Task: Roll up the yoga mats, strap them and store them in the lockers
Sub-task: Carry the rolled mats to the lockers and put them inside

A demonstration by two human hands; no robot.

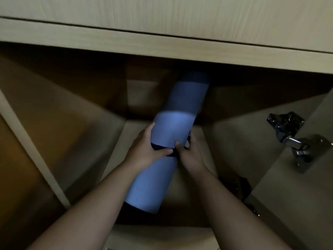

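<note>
Gripping rolled blue yoga mat (173, 134): left hand (144, 148), right hand (191, 152); no legible writing.

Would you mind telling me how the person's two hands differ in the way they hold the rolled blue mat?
The left hand wraps the yoga mat from its left side, while the right hand grips from the right. The left thumb lies flat along the dark strap; the right thumb points up onto the blue surface above it. The left fingers reach higher up the roll than the right fingers. Both hold the mat at strap height, inside the open locker.
</note>
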